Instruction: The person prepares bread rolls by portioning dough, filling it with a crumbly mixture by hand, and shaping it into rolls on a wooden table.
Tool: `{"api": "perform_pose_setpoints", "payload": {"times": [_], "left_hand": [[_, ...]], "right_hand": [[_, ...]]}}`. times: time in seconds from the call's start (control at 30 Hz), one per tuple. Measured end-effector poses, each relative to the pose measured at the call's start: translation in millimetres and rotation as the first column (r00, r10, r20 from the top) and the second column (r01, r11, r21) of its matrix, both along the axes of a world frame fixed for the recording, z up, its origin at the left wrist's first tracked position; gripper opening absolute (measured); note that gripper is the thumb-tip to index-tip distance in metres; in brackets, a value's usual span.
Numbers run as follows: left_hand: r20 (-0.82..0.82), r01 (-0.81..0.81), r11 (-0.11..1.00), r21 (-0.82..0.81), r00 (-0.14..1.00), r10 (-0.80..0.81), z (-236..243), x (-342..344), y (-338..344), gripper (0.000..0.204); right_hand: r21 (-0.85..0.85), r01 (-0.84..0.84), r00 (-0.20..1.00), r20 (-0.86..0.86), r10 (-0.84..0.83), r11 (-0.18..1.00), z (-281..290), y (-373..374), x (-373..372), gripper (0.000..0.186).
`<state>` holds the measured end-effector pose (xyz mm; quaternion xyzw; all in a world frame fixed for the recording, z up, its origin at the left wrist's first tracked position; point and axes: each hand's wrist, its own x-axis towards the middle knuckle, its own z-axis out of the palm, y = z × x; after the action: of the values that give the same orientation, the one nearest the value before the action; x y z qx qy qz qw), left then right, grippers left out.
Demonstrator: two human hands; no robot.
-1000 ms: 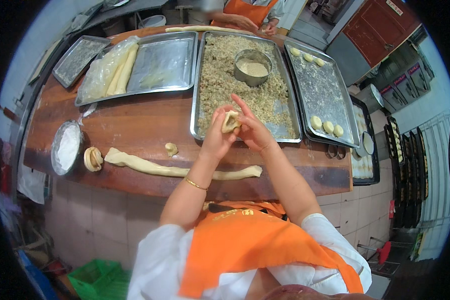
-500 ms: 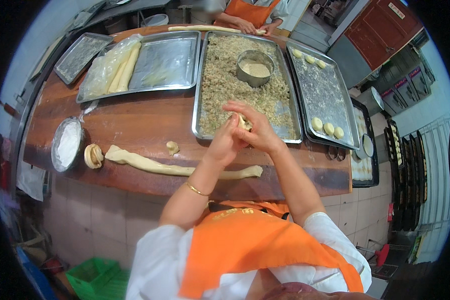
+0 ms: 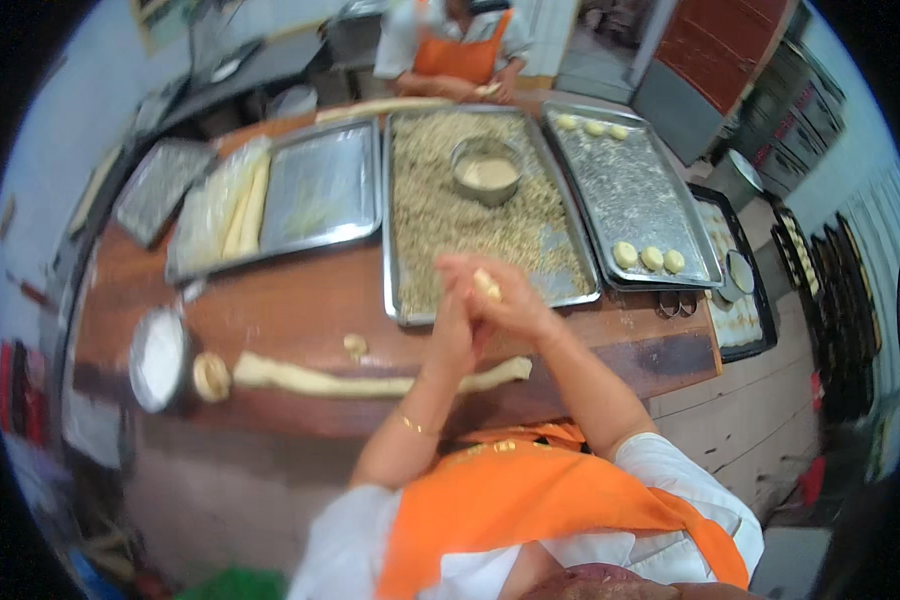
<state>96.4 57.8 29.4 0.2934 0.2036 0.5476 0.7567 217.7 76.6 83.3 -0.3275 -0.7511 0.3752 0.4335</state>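
Observation:
My left hand [image 3: 456, 290] and my right hand [image 3: 518, 303] are cupped together over the near edge of the filling tray [image 3: 391, 270]. Between them is a small piece of pale dough [image 3: 487, 284], mostly covered by the fingers. Crumbly beige filling [image 3: 435, 170] is spread over that tray, and a round metal bowl [image 3: 486, 190] of finer crumbs sits in it. A long dough rope [image 3: 320, 382] lies along the table's near side, passing beneath my left forearm. Behind the rope rests a small dough lump [image 3: 355, 346].
At left stand a bowl of white flour [image 3: 160, 362] and a ring-shaped pale item [image 3: 211, 378]. Dough strips [image 3: 253, 210] under plastic lie on a metal tray [image 3: 322, 190]. The right tray [image 3: 630, 200] carries several dough rounds. Across the table [image 3: 290, 300], a co-worker [image 3: 455, 55] handles dough.
The view has tilted, so the table sits lower and more of the co-worker shows. My hands have turned slightly around the dough piece and still hold it.

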Motion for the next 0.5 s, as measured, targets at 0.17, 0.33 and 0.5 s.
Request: {"api": "perform_pose_setpoints", "payload": {"times": [0.17, 0.33, 0.5], "left_hand": [[-0.024, 0.022, 0.986, -0.165, 0.999, -0.026, 41.7, 4.2, -11.3, 0.028], [-0.073, 0.060, 0.998, 0.027, 0.996, -0.058, 35.5, -3.5, -9.9, 0.028], [-0.192, 0.003, 0.996, -0.093, 0.981, -0.021, 32.6, 6.6, -16.1, 0.034]], "right_hand": [[0.111, 0.062, 0.998, 0.008, -0.064, 0.992, -15.3, 12.5, 7.8, 0.035], [0.263, 0.206, 0.973, -0.159, -0.168, 0.942, 19.6, -4.4, -0.3, 0.035], [0.071, 0.022, 0.998, -0.056, -0.018, 0.997, 8.4, -10.0, 14.5, 0.037]]}}
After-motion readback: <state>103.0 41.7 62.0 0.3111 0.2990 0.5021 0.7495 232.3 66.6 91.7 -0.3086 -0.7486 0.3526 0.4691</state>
